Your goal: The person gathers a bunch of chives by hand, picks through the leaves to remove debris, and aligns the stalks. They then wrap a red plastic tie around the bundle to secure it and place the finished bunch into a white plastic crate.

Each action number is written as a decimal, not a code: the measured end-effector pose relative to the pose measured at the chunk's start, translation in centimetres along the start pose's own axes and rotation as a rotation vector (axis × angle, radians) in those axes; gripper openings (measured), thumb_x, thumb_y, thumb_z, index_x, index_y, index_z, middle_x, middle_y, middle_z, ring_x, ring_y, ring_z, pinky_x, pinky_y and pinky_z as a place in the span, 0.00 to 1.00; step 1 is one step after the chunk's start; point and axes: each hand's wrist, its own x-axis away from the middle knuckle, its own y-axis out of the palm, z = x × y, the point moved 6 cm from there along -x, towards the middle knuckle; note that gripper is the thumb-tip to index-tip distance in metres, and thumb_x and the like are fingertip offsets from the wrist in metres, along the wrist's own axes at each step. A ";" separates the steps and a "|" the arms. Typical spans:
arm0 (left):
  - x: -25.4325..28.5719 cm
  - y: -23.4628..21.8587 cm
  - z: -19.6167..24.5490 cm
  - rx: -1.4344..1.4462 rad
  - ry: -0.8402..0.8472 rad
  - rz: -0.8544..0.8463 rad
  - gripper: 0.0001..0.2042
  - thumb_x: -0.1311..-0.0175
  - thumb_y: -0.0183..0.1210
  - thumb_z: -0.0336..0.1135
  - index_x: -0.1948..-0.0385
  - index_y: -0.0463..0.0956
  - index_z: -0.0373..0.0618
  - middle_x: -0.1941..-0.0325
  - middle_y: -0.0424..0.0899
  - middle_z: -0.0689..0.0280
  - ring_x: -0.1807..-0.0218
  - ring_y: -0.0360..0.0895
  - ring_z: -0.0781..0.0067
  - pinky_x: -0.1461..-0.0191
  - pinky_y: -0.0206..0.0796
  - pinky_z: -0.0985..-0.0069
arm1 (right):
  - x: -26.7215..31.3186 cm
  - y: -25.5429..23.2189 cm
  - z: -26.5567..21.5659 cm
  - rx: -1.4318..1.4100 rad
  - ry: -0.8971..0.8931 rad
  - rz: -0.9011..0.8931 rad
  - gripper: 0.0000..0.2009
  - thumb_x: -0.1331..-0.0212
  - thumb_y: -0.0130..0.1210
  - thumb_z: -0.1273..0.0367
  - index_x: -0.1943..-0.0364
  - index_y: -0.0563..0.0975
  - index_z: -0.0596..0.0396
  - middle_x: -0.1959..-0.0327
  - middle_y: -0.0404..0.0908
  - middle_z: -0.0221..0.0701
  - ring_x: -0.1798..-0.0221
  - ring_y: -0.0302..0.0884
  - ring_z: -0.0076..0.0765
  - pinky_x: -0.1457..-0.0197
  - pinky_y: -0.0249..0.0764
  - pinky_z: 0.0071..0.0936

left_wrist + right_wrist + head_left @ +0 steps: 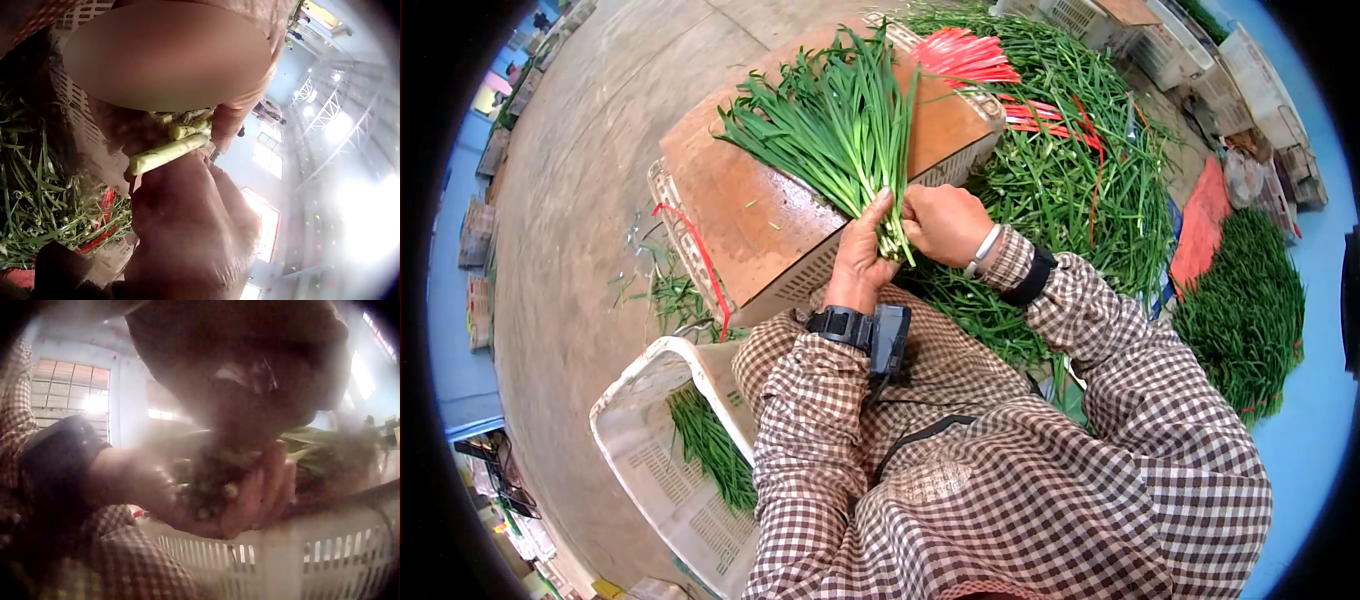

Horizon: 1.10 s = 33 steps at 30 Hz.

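A bunch of garlic chives (pixel 830 130) lies with its leaves fanned over a brown board (pixel 750 235), stalk ends toward the person. My left hand (pixel 864 258) grips the bunch low around the stalks, thumb along the top. Close against the same stalks, my right hand (pixel 948 222) has its fingers curled and pinches at their right side. In the left wrist view, a pale cut stalk (pixel 165 155) sticks out between both hands. The right wrist view is hazy; the left hand (pixel 256 500) wraps the stalk ends there, below the dark right hand (pixel 250 356).
The board tops an upturned plastic crate (pixel 795 275). Loose chives (pixel 1065 190) heap up at the right, with red strips (pixel 965 57) on them. A white crate (pixel 625 430) holding chives stands lower left. Bundled chives (pixel 1240 310) lie far right; more crates (pixel 1165 50) line the back.
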 end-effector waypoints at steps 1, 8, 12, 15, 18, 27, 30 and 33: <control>0.0 -0.2 -0.1 -0.027 0.011 0.014 0.11 0.39 0.56 0.36 0.58 0.73 0.43 0.60 0.80 0.63 0.59 0.78 0.69 0.55 0.74 0.70 | -0.2 0.3 0.2 0.051 0.019 -0.018 0.06 0.53 0.52 0.67 0.76 0.73 0.55 0.80 0.76 0.41 0.73 0.76 0.52 0.69 0.72 0.43; 0.8 0.7 0.3 0.001 -0.003 0.038 0.10 0.44 0.58 0.28 0.61 0.72 0.35 0.67 0.80 0.59 0.68 0.79 0.69 0.63 0.76 0.74 | 0.2 -1.2 0.7 0.017 0.019 -0.004 0.07 0.55 0.51 0.68 0.77 0.72 0.58 0.80 0.75 0.45 0.74 0.75 0.55 0.70 0.72 0.44; 0.6 0.7 0.3 0.036 -0.040 -0.045 0.10 0.44 0.58 0.29 0.63 0.71 0.35 0.67 0.80 0.58 0.70 0.80 0.68 0.70 0.77 0.73 | 1.0 -3.7 2.2 -0.176 -0.166 -0.015 0.07 0.53 0.52 0.71 0.74 0.73 0.61 0.81 0.77 0.42 0.78 0.76 0.46 0.73 0.73 0.35; 0.4 0.5 0.4 0.087 -0.026 -0.055 0.12 0.42 0.57 0.33 0.60 0.70 0.37 0.66 0.79 0.57 0.68 0.80 0.66 0.70 0.78 0.68 | 2.0 -6.7 6.0 -0.898 0.191 -0.209 0.06 0.47 0.53 0.72 0.69 0.73 0.61 0.75 0.77 0.29 0.75 0.74 0.23 0.72 0.73 0.20; 0.3 0.6 0.3 0.118 -0.017 -0.104 0.15 0.39 0.55 0.41 0.56 0.70 0.40 0.63 0.79 0.56 0.65 0.80 0.60 0.69 0.79 0.62 | 1.9 -6.6 10.9 0.510 0.111 0.094 0.16 0.53 0.57 0.70 0.60 0.72 0.65 0.63 0.77 0.44 0.64 0.77 0.45 0.55 0.74 0.35; 1.7 2.9 0.6 0.088 0.013 -0.038 0.21 0.34 0.40 0.52 0.52 0.69 0.44 0.56 0.78 0.63 0.56 0.77 0.66 0.54 0.74 0.65 | -1.1 -1.5 -2.2 0.211 -0.092 0.017 0.18 0.53 0.60 0.59 0.65 0.70 0.56 0.74 0.78 0.40 0.71 0.77 0.49 0.69 0.73 0.40; 1.0 2.0 0.6 0.098 0.013 -0.033 0.21 0.34 0.41 0.51 0.53 0.70 0.44 0.56 0.78 0.63 0.54 0.77 0.65 0.53 0.72 0.64 | -1.7 -0.3 -1.9 0.296 -0.005 0.015 0.15 0.53 0.58 0.63 0.68 0.68 0.56 0.75 0.77 0.41 0.73 0.77 0.51 0.72 0.73 0.43; 0.9 2.1 -0.1 0.179 -0.026 -0.053 0.19 0.35 0.46 0.50 0.55 0.71 0.45 0.59 0.79 0.64 0.58 0.78 0.68 0.54 0.73 0.66 | -1.4 -0.1 -2.0 0.301 -0.040 0.066 0.10 0.52 0.54 0.66 0.69 0.69 0.55 0.76 0.77 0.40 0.75 0.77 0.50 0.74 0.73 0.43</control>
